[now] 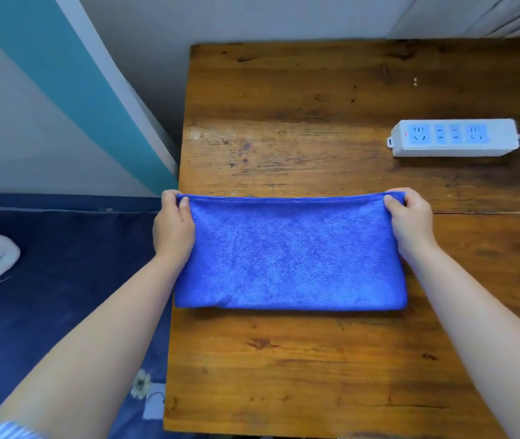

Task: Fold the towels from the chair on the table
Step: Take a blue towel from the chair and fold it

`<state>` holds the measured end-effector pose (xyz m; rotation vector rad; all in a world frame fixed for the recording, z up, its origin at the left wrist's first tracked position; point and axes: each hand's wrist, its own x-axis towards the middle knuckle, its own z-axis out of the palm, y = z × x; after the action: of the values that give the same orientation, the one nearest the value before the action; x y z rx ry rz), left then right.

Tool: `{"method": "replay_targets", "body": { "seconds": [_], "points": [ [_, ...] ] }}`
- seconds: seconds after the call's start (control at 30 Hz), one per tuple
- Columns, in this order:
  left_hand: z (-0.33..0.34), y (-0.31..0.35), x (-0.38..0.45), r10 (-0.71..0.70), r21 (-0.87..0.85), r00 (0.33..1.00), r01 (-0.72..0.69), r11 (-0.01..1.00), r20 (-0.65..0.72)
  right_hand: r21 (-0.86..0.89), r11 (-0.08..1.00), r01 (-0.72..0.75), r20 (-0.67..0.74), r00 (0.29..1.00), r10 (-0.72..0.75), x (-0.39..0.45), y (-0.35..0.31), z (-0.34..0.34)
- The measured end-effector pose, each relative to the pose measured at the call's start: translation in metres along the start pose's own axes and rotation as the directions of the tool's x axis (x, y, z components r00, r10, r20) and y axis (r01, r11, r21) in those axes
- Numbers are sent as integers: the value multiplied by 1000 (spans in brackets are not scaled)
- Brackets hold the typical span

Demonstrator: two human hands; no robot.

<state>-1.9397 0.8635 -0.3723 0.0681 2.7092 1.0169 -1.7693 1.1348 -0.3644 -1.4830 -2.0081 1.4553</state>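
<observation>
Blue towel (290,251) lies on the table (315,359), far corners pinched by both hands.

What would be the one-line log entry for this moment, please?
step: folding | blue towel: flat on table | left hand: pinches far-left corner | right hand: pinches far-right corner

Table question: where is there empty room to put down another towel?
The wooden table is bare in front, between the blue towel and the near edge. Bare too at the back, left of the white power strip. The middle is crowded: the left hand and right hand hold the towel's far corners.
</observation>
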Motion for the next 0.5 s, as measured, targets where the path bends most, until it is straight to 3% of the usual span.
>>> {"method": "replay_targets", "body": {
  "seconds": [0.17, 0.27, 0.43, 0.5],
  "points": [
    [14, -8, 5, -36, 170, 999, 36, 985, 2, -427, 887, 177, -26, 978, -207, 5, 4, 11],
    [17, -14, 9, -40, 231, 999, 38, 972, 6, -590, 800, 108, -58, 983, -175, 3, 7, 20],
    [7, -13, 10, -109, 231, 993, 95, 968, 48, -631, 776, 5, -199, 966, -168, -9, 10, 17],
    [3, -7, -1, 3, 309, 1000, -2, 951, -4, -651, 754, 85, -212, 934, -289, -24, 7, 21]
  ]
}}
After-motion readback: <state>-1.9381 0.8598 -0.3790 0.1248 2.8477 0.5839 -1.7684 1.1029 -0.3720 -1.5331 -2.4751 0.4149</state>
